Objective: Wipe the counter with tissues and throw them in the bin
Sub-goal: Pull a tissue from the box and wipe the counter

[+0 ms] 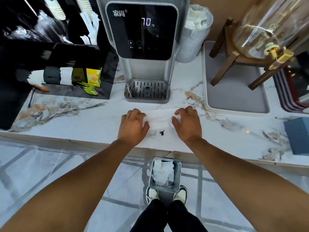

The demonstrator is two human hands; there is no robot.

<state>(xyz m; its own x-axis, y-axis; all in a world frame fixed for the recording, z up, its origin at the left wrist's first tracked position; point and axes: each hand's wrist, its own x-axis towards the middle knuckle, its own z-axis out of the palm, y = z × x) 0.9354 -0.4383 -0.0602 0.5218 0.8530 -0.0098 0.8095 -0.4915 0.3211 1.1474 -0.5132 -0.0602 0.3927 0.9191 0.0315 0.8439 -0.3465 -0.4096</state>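
A white tissue (159, 118) lies spread flat on the marble counter (87, 121) just in front of the water dispenser. My left hand (133, 125) presses on its left end and my right hand (188, 123) on its right end, fingers curled onto the paper. A small patch of dark crumbs (161, 132) sits on the counter just below the tissue, between my hands. On the floor under the counter edge, by my feet, stands a square metal bin (177, 174) with crumpled white tissues inside.
A grey water dispenser (142, 47) showing 70 °C stands behind the tissue. A black tea-bag organiser (75, 81) is at the left. A grey tray (234, 91) carrying a glass drink jar on a wooden stand is at the right. A blue box (297, 136) sits at the right edge.
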